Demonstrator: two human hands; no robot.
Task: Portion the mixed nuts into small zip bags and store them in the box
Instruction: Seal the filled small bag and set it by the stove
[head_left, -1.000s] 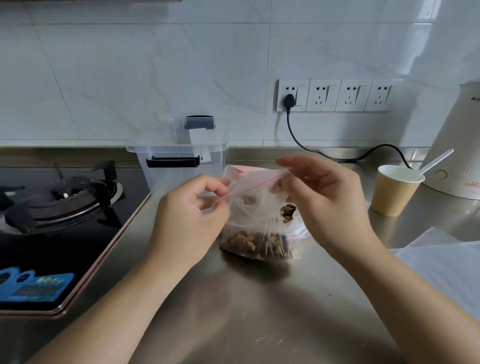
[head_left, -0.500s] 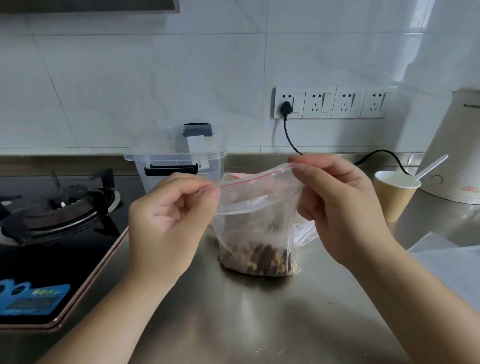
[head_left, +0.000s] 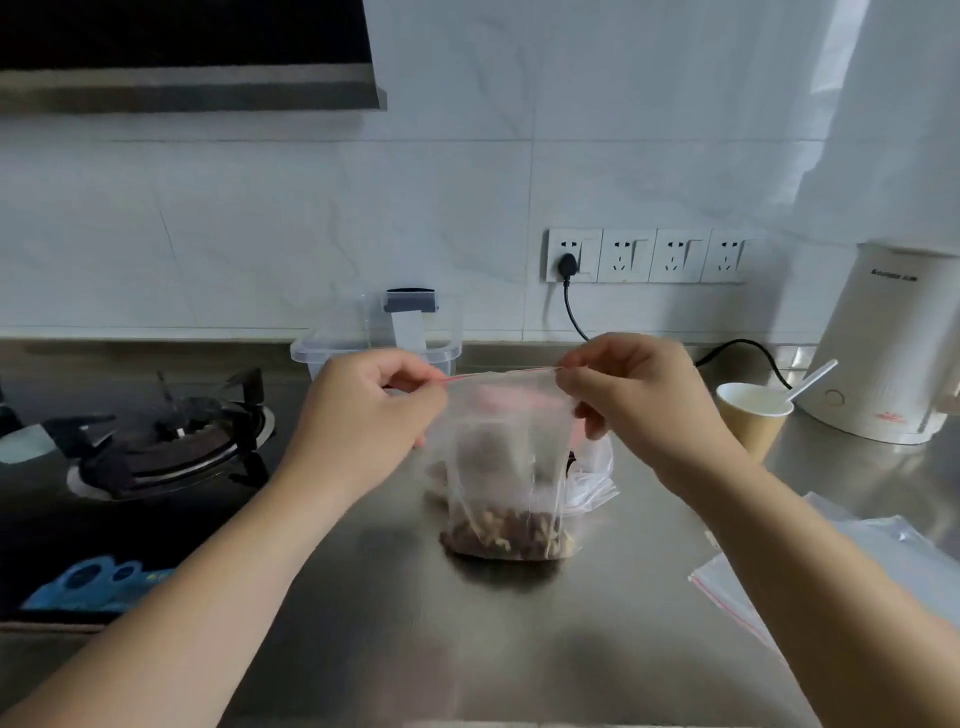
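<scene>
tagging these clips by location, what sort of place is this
Most likely a home kitchen. A gas stove sits in the steel counter under a range hood, and a tiled wall carries a row of sockets with a white kettle beside them.

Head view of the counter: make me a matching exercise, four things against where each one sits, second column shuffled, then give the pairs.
Things:
1. zip bag of nuts
2. paper cup
3. clear plastic box
4. plug

Places:
A. in the leftmost wall socket
B. against the wall, behind the left hand
C. beside the white appliance, a white spoon in it
D. standing on the steel counter, its top edge pinched by both hands, the right hand at the right corner

Pairs: 1-D, 2-C, 3-B, 4-A
</scene>
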